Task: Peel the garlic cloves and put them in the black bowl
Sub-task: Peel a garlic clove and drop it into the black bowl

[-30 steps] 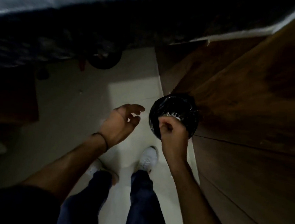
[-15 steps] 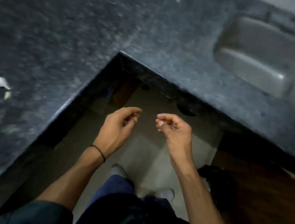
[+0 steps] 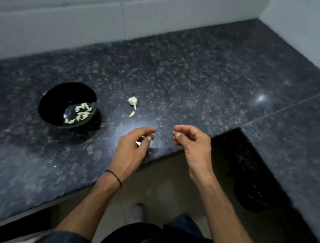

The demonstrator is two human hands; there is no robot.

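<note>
Bowl [image 3: 48,103] holds peeled cloves [image 3: 81,112]; garlic bulb [image 3: 133,101] beside; left hand [image 3: 131,151], right hand [image 3: 195,145] curled, contents unclear.

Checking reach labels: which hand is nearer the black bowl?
Left. The left hand is right of the black bowl and closer to the person; the right hand is farther right again, beyond the left hand, at the counter edge.

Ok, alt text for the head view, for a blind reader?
A left hand and right hand hover, fingers curled, over a dark counter edge. Farther left, a black bowl holds peeled cloves; a garlic piece and loose clove lie beside it.
</note>
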